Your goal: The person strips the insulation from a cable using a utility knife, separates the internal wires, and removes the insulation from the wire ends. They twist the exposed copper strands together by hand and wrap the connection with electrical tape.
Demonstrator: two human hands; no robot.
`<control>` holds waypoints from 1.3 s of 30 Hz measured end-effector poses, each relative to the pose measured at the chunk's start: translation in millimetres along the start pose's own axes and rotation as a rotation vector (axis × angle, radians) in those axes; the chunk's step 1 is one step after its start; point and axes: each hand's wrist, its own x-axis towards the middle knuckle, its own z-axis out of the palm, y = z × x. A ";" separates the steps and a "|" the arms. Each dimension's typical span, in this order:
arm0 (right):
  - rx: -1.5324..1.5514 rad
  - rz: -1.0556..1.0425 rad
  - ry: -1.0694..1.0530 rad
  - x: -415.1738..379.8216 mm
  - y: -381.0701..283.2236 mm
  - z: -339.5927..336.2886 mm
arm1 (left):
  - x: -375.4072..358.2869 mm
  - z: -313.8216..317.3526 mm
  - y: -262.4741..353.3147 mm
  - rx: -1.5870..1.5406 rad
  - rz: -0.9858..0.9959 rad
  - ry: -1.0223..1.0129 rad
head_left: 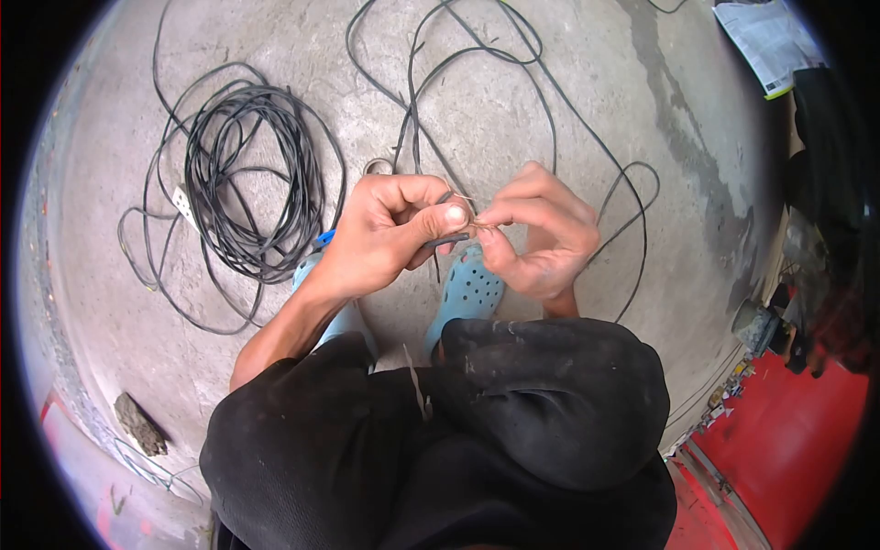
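Note:
Between thumb and curled fingers, my left hand (pixel 390 229) grips a black electrical cable (pixel 447 241), whose stripped end points right. Thin copper strands (pixel 477 222) stick out of it, and my right hand (pixel 545 234) pinches them between thumb and fingertips. The two hands almost touch, held above a light blue clog (pixel 472 280) on my foot. Fingers partly hide the place where the strands meet the cable. More loose black cable (pixel 414 110) runs over the floor beyond my hands.
A big coil of black cable (pixel 252 183) lies at the left, with a white block-shaped fitting (pixel 184 203) beside it. Close to my left wrist is a small blue object (pixel 325 238). A stone (pixel 140 424) sits lower left; a red surface (pixel 797 440) is lower right.

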 end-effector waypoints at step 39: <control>0.115 0.186 0.142 12.1 2.3 35.0 | -10.4 -0.2 9.5 0.199 0.345 0.295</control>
